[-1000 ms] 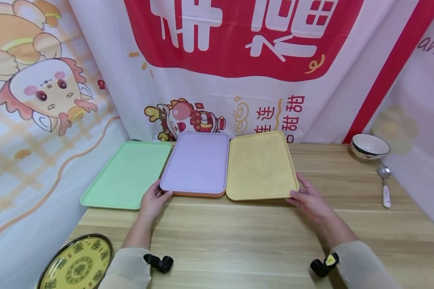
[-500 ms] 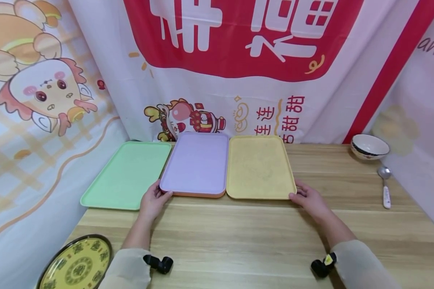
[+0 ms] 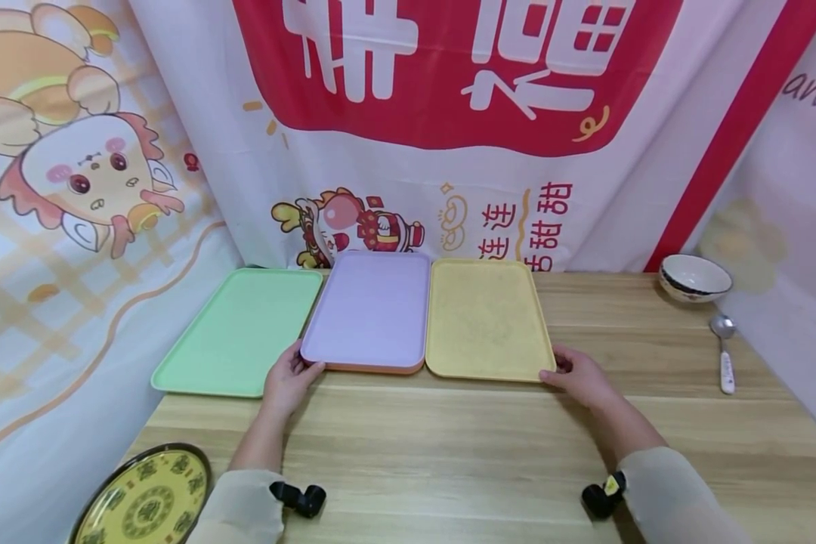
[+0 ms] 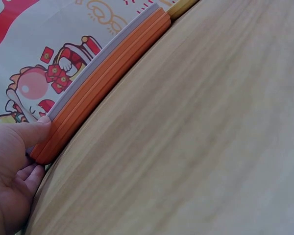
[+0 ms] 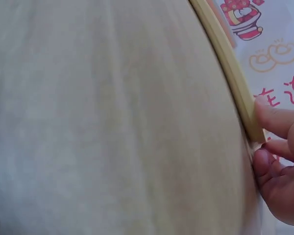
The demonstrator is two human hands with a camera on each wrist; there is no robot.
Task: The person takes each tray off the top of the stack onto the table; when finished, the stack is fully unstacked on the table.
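Observation:
A purple tray lies on top of orange trays, whose rims show beneath it in the left wrist view. My left hand holds this stack by its near left corner, thumb on the rim and fingers low at the corner. Just right of the stack lies a yellow tray, flat and side by side with it. The near right corner of the yellow tray is pinched by my right hand; in the right wrist view the thumb is at the rim and the other fingers are curled below.
A green tray lies left of the purple one. At the front left is a round yellow patterned plate with a dark rim. A bowl and a spoon are on the right. A printed cloth hangs behind the table.
The yellow tray has turned straight and come down flat beside the purple one, its far edge lower in view. My right hand moved slightly left with it; my left hand stayed put.

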